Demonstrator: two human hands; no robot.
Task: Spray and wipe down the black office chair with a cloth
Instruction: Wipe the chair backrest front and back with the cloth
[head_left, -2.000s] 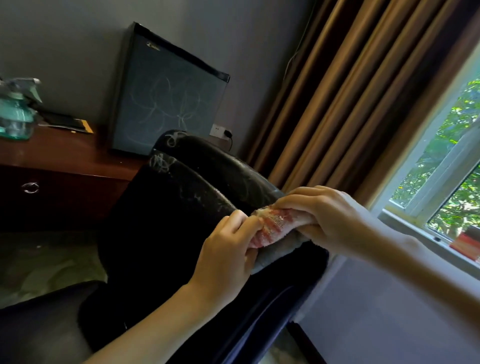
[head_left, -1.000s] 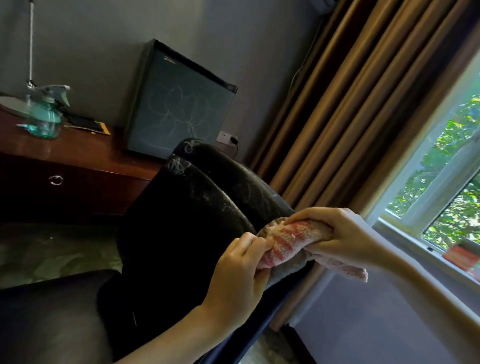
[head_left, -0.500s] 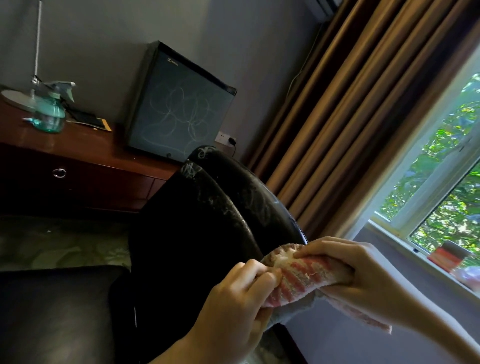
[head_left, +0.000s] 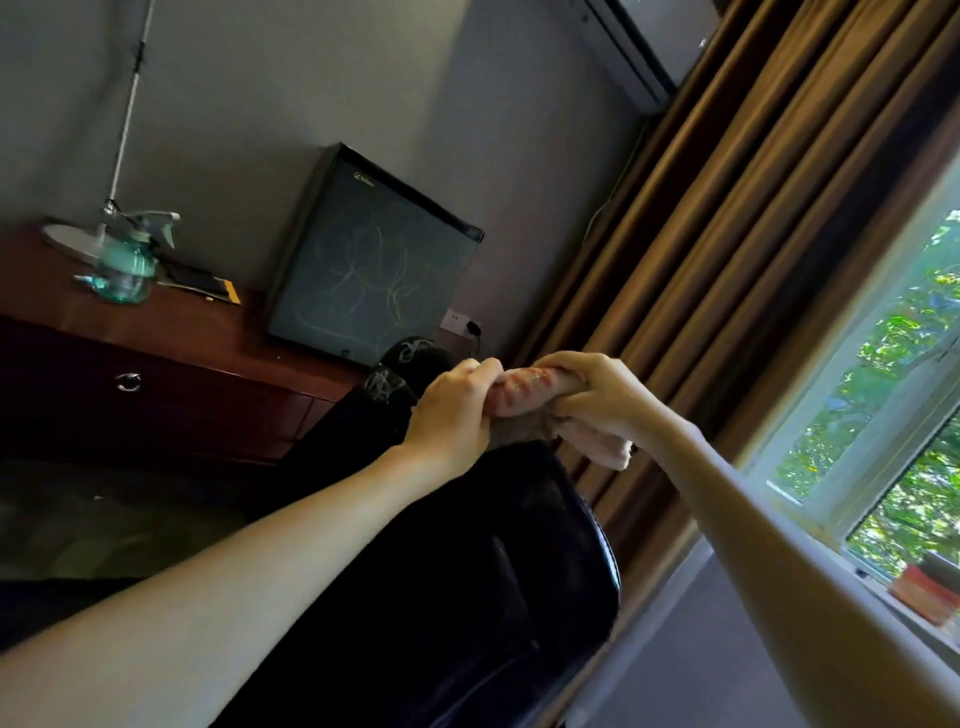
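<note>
Black chair (head_left: 467, 597), wooden desk (head_left: 197, 338), brown curtains (head_left: 727, 234)

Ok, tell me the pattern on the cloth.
The cloth is pale pink with red stripes; the head view shows it best.

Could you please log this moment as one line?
task: wipe chair | left hand: grips cloth | right hand: grips cloth | cloth: on chair top | spray bottle: on desk

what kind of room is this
Likely a hotel room or study: a wooden desk, a small black fridge-like cabinet by the wall, and heavy brown curtains at the window.
</note>
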